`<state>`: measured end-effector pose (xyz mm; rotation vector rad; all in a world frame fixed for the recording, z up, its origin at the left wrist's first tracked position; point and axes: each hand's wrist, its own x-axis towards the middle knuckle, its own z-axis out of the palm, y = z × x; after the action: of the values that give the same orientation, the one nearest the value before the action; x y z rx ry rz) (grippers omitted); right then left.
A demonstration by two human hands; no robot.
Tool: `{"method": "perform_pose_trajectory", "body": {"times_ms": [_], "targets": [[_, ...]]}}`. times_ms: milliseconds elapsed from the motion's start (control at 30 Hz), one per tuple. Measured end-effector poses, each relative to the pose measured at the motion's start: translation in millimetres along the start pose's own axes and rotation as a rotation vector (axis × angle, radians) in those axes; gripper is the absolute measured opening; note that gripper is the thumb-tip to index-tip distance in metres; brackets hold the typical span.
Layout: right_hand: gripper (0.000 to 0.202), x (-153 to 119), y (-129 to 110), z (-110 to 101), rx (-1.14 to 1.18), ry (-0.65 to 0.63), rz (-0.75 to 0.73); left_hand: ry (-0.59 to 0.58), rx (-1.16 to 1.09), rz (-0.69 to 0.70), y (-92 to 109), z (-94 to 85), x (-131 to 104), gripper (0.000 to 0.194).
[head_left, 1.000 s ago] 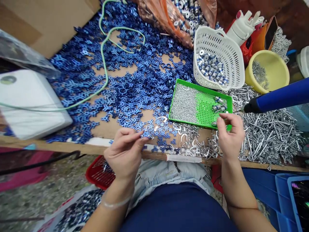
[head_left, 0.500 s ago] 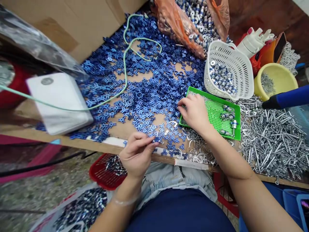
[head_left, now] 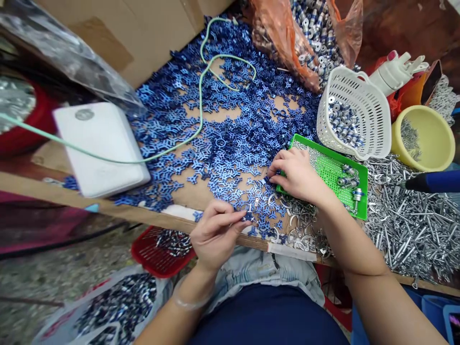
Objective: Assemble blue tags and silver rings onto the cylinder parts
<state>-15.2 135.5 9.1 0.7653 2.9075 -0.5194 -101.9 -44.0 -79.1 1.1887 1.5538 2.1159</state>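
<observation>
Left hand (head_left: 215, 237): we see thumb and index finger pressed together at the tips, pinching a small blue piece (head_left: 247, 216) from which short silver pins stick out. This piece sits just past the fingertips, above the front edge of the workbench (head_left: 158, 218). The other fingers curl in behind, and the part of the piece between the pads is covered.

Right hand (head_left: 300, 179): we find it palm down over the left end of the green tray (head_left: 325, 178), fingers bent, thumb and index tips close together beside the spread blue parts (head_left: 230, 139). We cannot tell whether they pinch anything; a bluish bit at the tips blends with the parts below.

Obscured: the right hand and wrist cover part of the tray's near side and much of the tiny silver pieces (head_left: 305, 149) at its left end. At its right end we note several silver-and-blue cylinders (head_left: 357, 194). A blue-handled tool (head_left: 438, 182) is cut off by the right border, and the orange bag (head_left: 302, 48) by the top.
</observation>
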Motion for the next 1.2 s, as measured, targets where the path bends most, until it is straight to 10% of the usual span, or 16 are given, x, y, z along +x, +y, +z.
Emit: {"method": "perform_pose_trajectory", "body": {"times_ms": [833,1033,1200], "targets": [[0.011,35,-26,24,-0.061,0.018,0.083,-0.054,0.021,0.010,7,-0.5,6,0.037],[0.013,-15,-29,-8,0.513,0.060,0.056,-0.052,0.093,0.029,11,1.9,6,0.036],[0.009,-70,-32,-27,0.402,-0.102,-0.052,-0.175,0.199,0.130,22,4.9,13,0.028]]}}
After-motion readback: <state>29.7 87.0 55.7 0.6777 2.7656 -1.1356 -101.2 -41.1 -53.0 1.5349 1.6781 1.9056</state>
